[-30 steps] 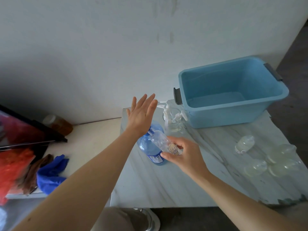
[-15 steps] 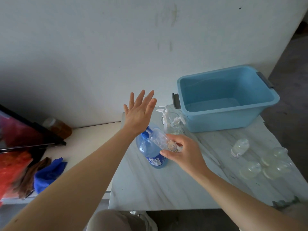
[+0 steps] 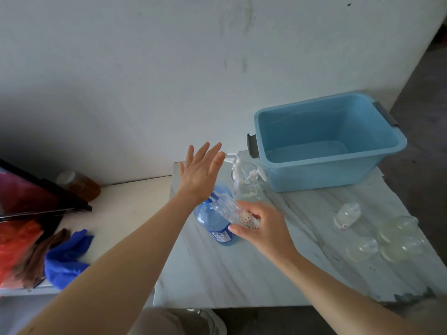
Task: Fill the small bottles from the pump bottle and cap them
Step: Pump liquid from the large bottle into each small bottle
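A blue pump bottle (image 3: 212,222) stands on the marble table (image 3: 242,274). My left hand (image 3: 200,174) is flat with straight fingers, its heel over the pump head, which is mostly hidden. My right hand (image 3: 262,227) grips a small clear bottle (image 3: 228,209) with a bear sticker, tilted so its mouth meets the pump nozzle. Another small capped bottle (image 3: 347,216) lies on its side at the right. Several more small clear bottles (image 3: 387,243) cluster near the table's right edge.
A light blue tub (image 3: 326,163) stands at the back right against the wall. Two clear pump bottles (image 3: 246,182) stand just behind the blue one. At the left a lower ledge holds a blue cloth (image 3: 66,258), a brown jar (image 3: 81,183) and a dark tray (image 3: 48,201).
My left hand stays flat over the pump head, its fingers rising slightly and then holding. The right hand keeps the small bottle at the nozzle. The camera tilted up a little.
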